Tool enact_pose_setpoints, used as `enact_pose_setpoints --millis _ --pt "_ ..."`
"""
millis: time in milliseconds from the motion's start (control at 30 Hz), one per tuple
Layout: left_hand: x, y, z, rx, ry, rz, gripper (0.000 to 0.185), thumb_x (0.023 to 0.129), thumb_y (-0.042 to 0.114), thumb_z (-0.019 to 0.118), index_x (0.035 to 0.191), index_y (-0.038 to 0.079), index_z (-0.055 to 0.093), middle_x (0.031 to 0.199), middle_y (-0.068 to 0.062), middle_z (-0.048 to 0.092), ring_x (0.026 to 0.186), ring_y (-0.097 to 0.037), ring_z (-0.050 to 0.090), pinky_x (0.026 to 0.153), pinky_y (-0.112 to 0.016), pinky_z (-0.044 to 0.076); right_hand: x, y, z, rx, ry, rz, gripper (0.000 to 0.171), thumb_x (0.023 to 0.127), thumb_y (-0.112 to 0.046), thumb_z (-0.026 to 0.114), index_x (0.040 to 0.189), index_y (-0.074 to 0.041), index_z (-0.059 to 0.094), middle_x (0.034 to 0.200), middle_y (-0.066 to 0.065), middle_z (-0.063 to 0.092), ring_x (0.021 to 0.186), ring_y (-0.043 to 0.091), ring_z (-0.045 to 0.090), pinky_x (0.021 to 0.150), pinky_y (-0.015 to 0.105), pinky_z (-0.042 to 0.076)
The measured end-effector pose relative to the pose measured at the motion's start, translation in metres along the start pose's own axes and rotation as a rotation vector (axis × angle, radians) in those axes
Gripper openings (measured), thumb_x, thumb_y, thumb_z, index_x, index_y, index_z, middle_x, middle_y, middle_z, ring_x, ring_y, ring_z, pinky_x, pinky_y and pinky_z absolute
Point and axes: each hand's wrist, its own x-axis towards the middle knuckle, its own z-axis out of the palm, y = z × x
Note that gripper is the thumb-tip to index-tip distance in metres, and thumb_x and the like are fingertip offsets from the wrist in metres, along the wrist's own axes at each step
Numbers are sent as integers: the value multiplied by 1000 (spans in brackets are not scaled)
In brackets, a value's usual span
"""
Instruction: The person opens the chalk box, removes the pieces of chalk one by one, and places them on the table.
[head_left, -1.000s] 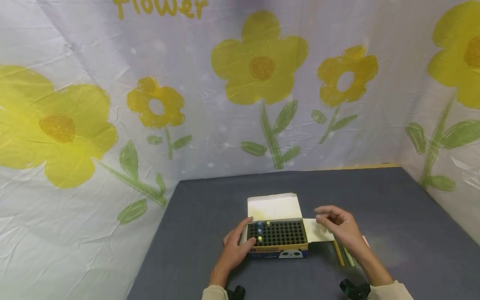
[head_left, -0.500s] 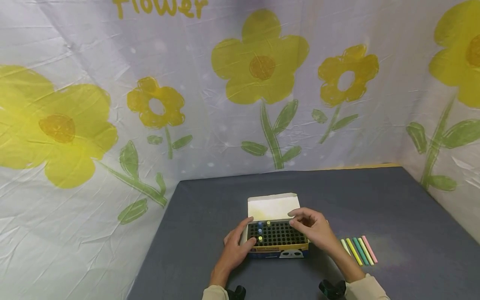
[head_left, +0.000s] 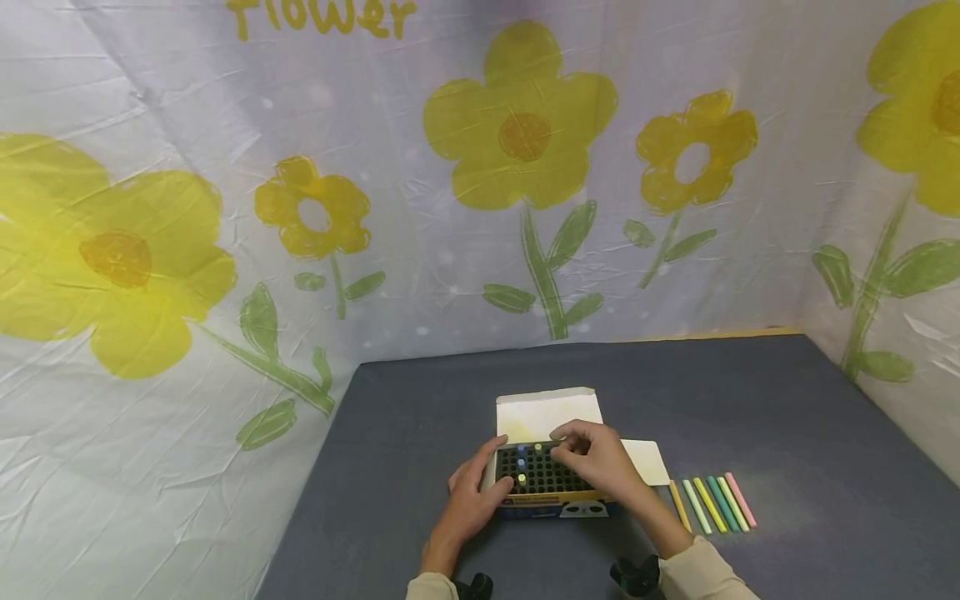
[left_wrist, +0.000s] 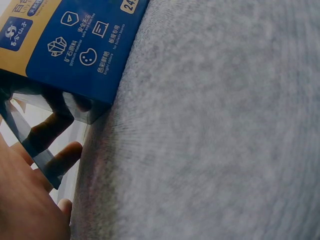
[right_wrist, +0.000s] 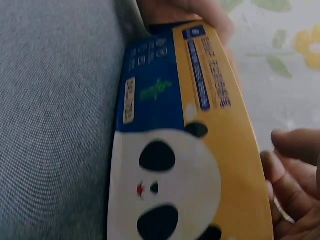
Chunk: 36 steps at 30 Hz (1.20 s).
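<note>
A chalk box [head_left: 551, 505], blue and yellow with a panda on its front, stands with its lid raised. Its black holder [head_left: 534, 481] full of round holes bears blue chalk sticks [head_left: 521, 463] and yellow chalk sticks [head_left: 522, 479] on the left side. My left hand [head_left: 468, 500] grips the box's left end, thumb at the front corner and a finger at the back. Above the holder's right part is my right hand [head_left: 600, 462], thumb and forefinger bent towards each other. In the right wrist view, no object shows between those fingertips [right_wrist: 274, 162].
To the right of the box lies a row of chalk sticks [head_left: 710, 503] in orange, green, yellow, teal and pink on the dark grey table [head_left: 420, 417]. A white side flap [head_left: 647, 462] sticks out over the table. Behind hangs a flower-printed cloth [head_left: 420, 275].
My right hand has moved left, from above the side flap to over the holder near the standing chalk. My left hand and the box stay in place.
</note>
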Motion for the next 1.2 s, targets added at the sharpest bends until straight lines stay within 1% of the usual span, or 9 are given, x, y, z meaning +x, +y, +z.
enact_pose_setpoints --millis 167,267,433,567,667,800,900,1000,1200 --pt "0 0 0 -9 -8 9 61 90 33 65 145 51 47 148 5 56 138 -35 42 110 -67 18 4 -5 12 -79 55 79 14 87 -9 78 100 -9 76 76 -3 68 64 5 57 63 26 48" --pt "0 0 -1 -18 -15 16 61 91 33 65 146 50 46 148 4 56 138 -34 44 110 -67 17 5 -9 19 -119 99 106 11 85 -10 80 96 -11 77 72 -6 67 64 6 57 62 27 46" --pt "0 0 -2 -21 -16 19 61 91 33 65 146 50 46 148 5 56 136 -33 45 110 -67 17 4 -12 28 -192 176 96 8 83 -12 82 89 -12 78 69 -5 68 61 5 57 59 26 45" --pt "0 0 -1 -14 -8 18 60 91 33 66 146 50 47 146 6 58 136 -32 46 110 -65 17 5 -13 35 -267 237 76 9 79 -15 85 85 -13 79 67 -5 70 58 5 57 57 26 46" --pt "0 0 -1 -13 -5 16 60 90 33 66 145 50 48 145 6 58 136 -32 45 111 -65 16 5 -13 39 -322 273 55 10 78 -17 87 83 -13 79 66 -6 70 58 5 58 66 34 49" --pt "0 -1 0 -24 -6 12 61 90 33 67 145 50 48 146 6 58 136 -32 44 111 -64 15 6 -14 44 -389 303 37 11 76 -19 88 80 -14 79 64 -6 69 63 10 60 79 45 46" --pt "0 -1 0 -30 -11 9 61 90 33 66 145 51 47 146 6 58 136 -32 45 111 -63 15 6 -14 47 -434 312 47 13 76 -22 89 79 -15 79 64 -5 69 65 14 58 78 44 43" --pt "0 0 -1 -39 -15 5 61 90 33 67 145 51 47 145 5 58 136 -32 45 111 -63 14 7 -14 48 -471 317 56 14 75 -24 89 79 -16 78 65 -5 69 66 15 55 75 42 42" --pt "0 1 -1 -41 -16 -6 61 90 34 67 145 51 48 144 5 59 137 -34 43 111 -64 15 7 -15 49 -480 321 63 15 75 -24 90 78 -16 78 66 -4 70 66 15 54 73 42 40"
